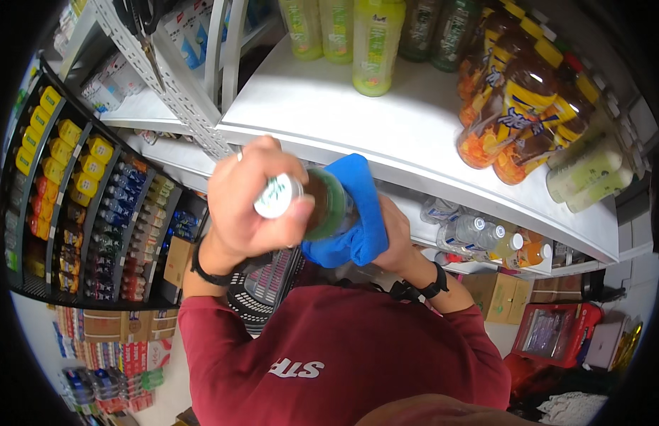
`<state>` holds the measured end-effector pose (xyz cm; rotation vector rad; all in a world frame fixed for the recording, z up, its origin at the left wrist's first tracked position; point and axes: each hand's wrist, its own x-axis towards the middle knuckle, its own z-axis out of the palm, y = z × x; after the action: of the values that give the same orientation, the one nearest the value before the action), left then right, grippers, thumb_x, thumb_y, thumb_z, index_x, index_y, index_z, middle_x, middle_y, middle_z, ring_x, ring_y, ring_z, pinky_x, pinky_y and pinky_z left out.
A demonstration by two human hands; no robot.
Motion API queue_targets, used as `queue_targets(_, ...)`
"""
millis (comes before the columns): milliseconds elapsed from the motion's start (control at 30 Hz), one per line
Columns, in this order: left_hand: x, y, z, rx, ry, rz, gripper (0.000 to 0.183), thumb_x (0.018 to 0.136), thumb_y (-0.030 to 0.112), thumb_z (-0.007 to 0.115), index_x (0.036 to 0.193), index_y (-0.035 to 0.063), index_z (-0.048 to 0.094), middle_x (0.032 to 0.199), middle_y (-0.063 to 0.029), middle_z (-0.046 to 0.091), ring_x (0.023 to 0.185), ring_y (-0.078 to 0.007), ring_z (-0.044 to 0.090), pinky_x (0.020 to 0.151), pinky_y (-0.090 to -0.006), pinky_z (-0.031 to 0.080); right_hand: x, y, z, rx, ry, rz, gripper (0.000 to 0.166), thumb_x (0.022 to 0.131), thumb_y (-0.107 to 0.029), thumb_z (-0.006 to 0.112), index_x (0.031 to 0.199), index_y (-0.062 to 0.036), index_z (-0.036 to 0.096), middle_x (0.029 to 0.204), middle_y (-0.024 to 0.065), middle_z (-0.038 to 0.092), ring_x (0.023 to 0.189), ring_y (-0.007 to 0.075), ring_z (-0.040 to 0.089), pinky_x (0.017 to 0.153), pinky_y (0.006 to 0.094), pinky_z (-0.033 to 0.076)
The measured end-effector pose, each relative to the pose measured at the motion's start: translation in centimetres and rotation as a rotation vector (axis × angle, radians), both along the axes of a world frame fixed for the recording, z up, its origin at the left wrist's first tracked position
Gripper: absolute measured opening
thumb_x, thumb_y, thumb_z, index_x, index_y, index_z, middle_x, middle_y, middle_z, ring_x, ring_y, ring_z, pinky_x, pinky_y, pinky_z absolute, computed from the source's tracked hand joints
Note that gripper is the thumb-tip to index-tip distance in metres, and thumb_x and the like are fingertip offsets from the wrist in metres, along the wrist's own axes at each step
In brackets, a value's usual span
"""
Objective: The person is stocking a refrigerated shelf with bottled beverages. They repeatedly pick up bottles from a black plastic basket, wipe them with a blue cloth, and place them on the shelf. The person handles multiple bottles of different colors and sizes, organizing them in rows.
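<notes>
My left hand grips a green drink bottle near its white cap, which points up towards the camera. Around the lower part of that bottle, a blue cloth is wrapped, pressed on by my right hand. The bottle's base is hidden by the cloth. Both hands are in front of my chest, just before the front edge of a white shelf. A ring shows on a left finger, and each wrist has a black band.
Yellow-green bottles and dark bottles stand at the shelf's back. Large orange-brown tea bottles and pale bottles are at its right. Clear bottles stand on the shelf below. A rack of drinks curves along the left; cardboard boxes lie lower right.
</notes>
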<state>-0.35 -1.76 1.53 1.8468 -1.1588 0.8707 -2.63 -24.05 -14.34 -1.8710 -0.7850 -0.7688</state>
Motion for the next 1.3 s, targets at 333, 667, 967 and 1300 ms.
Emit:
queue_targets(333,7.5,0.4,7.9,-0.115,0.124,0.096,0.021,0.105,0.022,0.056,0.102,0.0027,0.062,0.089,0.0033,0.06,0.076,-0.0011,0.051,0.066,-0.0175,0.04,0.5,-5.4,3.3,-0.086,-0.272,-0.258,0.057,0.069,-0.003,0.082,0.121,0.0026,0.061,0.11,0.0223,0.071,0.092,0.037,0.072,0.08,0.0419,0.059)
queue_targets(667,16.3,2.0,7.5,-0.015,0.09,0.222,0.029,0.104,0.027,0.059,0.114,0.0003,0.063,0.086,-0.0011,0.064,0.079,-0.0063,0.056,0.072,-0.0235,0.047,0.5,-5.8,4.9,-0.111,-0.168,-0.214,0.057,0.067,0.003,0.077,0.121,0.0037,0.062,0.11,0.0226,0.071,0.094,0.0375,0.073,0.08,0.0401,0.06)
queue_targets(967,12.7,0.6,8.2,0.303,-0.032,0.199,0.052,0.099,0.03,0.065,0.141,0.0052,0.048,0.125,-0.0177,0.063,0.112,-0.0219,0.063,0.091,-0.0351,0.051,0.5,-5.8,4.9,-0.13,-0.153,-0.226,0.05,0.072,-0.004,0.079,0.119,0.0026,0.064,0.106,0.0212,0.071,0.091,0.035,0.072,0.08,0.0384,0.058)
queue_targets(1300,12.2,-0.6,7.0,0.263,0.042,0.168,0.093,0.076,0.029,0.089,0.15,0.0072,0.035,0.13,-0.0207,0.061,0.117,-0.0315,0.064,0.093,-0.0443,0.057,0.6,-5.8,5.0,-0.157,-0.188,-0.227,0.058,0.065,-0.003,0.082,0.12,0.002,0.063,0.106,0.0203,0.072,0.091,0.0352,0.073,0.077,0.0387,0.059)
